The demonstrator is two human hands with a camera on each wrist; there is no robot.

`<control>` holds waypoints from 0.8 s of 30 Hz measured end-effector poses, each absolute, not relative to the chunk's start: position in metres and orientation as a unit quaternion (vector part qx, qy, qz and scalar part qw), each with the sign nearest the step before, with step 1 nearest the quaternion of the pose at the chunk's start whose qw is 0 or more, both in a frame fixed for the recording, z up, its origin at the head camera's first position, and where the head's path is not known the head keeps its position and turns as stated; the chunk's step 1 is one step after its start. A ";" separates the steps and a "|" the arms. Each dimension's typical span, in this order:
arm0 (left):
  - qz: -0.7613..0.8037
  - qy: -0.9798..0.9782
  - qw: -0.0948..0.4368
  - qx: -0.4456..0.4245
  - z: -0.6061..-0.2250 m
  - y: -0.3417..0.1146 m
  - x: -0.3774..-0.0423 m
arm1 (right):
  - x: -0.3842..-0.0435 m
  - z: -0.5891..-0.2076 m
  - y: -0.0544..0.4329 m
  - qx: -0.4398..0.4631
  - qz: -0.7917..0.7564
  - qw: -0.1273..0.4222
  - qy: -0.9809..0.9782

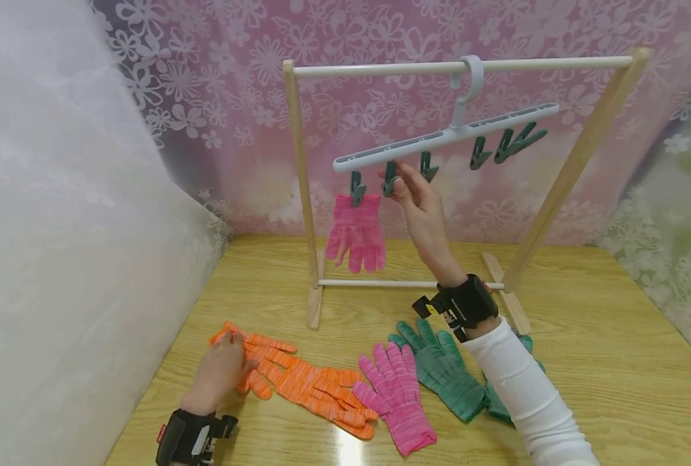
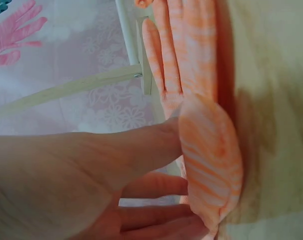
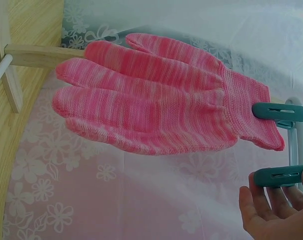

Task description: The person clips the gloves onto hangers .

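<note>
My left hand (image 1: 219, 366) pinches the near end of an orange glove (image 2: 211, 155) lying on the table, thumb on one side and fingers on the other in the left wrist view. A second orange glove (image 1: 313, 388) overlaps it to the right. Raised at the hanger (image 1: 456, 134), my right hand (image 1: 423, 223) holds a dark green clip (image 3: 277, 176) between thumb and fingers. Just left of that clip, a pink glove (image 1: 355, 230) hangs fingers down by its cuff from another green clip (image 1: 355, 188).
A rack with wooden posts (image 1: 301, 175) and a white top bar (image 1: 374, 69) carries the tilted hanger. More green clips (image 1: 480, 154) hang along its right side. On the table (image 1: 601, 349) lie another pink glove (image 1: 394, 395) and green gloves (image 1: 444, 372), one partly behind my right sleeve (image 1: 532, 395).
</note>
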State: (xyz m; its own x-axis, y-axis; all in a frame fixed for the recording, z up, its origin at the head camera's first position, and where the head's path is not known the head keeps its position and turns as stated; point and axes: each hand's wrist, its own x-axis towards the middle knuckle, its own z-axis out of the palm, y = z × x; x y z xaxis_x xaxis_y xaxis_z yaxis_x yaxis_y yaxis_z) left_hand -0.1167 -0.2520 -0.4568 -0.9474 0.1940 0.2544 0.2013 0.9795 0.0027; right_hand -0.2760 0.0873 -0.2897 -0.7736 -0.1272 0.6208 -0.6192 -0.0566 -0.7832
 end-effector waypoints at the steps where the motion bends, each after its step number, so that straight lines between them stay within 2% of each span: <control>1: -0.019 -0.987 0.118 -0.104 -0.457 -0.252 -0.118 | -0.276 -0.290 0.088 0.282 0.669 0.183 -0.663; 12: -0.122 -0.981 -0.043 -0.143 -0.444 -0.247 -0.143 | -0.274 -0.288 0.088 0.281 0.660 0.176 -0.674; 19: -0.125 -0.973 -0.091 -0.171 -0.438 -0.236 -0.161 | -0.273 -0.287 0.088 0.280 0.652 0.180 -0.681; 24: -0.146 -0.967 -0.137 -0.160 -0.438 -0.229 -0.174 | -0.273 -0.286 0.089 0.282 0.652 0.179 -0.681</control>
State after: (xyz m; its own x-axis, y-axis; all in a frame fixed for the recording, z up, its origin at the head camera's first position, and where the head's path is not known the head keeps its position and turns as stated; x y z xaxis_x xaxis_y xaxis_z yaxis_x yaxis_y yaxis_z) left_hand -0.1742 -0.2294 -0.4379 -0.9113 0.3499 -0.2171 0.2701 0.9059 0.3261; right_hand -0.2731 0.0885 -0.2864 -0.7775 -0.1506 0.6106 -0.6167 -0.0083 -0.7872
